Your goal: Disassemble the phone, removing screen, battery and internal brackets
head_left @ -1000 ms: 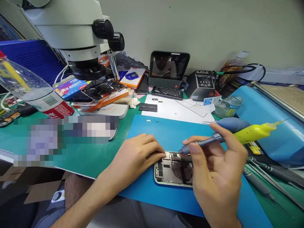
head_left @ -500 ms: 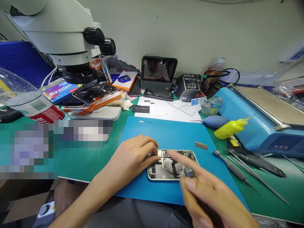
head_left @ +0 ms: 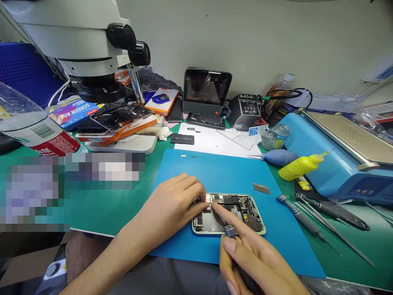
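Observation:
An opened phone (head_left: pixel 208 226) lies flat on the blue mat (head_left: pixel 172 168), its circuit boards and round coil exposed. My left hand (head_left: pixel 178 196) is at its upper left edge, thumb and fingers closed together over that corner; what they pinch is hidden. My right hand (head_left: pixel 251 250) wraps its thumb and lower fingers around a dark screwdriver (head_left: pixel 230 230) with a grey round cap. The tool's tip is out of sight. The right index finger stretches forward, its tip at the inside of the phone near my left thumb.
A thin metal piece (head_left: pixel 261 188) lies right of the phone. Tweezers (head_left: pixel 334 229), a grey pen-like tool (head_left: pixel 307 219), a yellow bottle (head_left: pixel 302 166) and a blue heating plate (head_left: pixel 344 164) stand farther right. Behind are a phone battery (head_left: pixel 182 139) and white paper (head_left: pixel 208 143). A microscope (head_left: pixel 101 49) overhangs the left.
My right hand has moved left with the screwdriver, and its index fingertip has come down toward my left thumb. More of the phone's right side shows. The left hand stays put.

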Tool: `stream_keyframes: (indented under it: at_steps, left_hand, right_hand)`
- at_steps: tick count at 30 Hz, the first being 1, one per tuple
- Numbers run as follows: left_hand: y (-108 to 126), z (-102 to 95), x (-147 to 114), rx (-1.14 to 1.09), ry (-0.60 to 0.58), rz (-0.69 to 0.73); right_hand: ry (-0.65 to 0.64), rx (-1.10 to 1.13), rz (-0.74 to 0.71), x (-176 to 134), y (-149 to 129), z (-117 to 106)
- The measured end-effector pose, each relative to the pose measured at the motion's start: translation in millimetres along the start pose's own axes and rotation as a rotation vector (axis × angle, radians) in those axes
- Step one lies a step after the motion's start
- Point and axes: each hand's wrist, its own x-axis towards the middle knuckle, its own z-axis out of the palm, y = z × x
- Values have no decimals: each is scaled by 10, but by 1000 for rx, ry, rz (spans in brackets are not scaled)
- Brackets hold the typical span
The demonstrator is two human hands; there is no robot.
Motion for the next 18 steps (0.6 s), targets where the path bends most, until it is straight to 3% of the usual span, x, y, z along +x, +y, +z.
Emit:
stream_keyframes:
  at_steps: [18]
  left_hand:
    - [10,-3,-1,10,-2,1]
  right_hand:
    - [-21,69,-37,18,6,42]
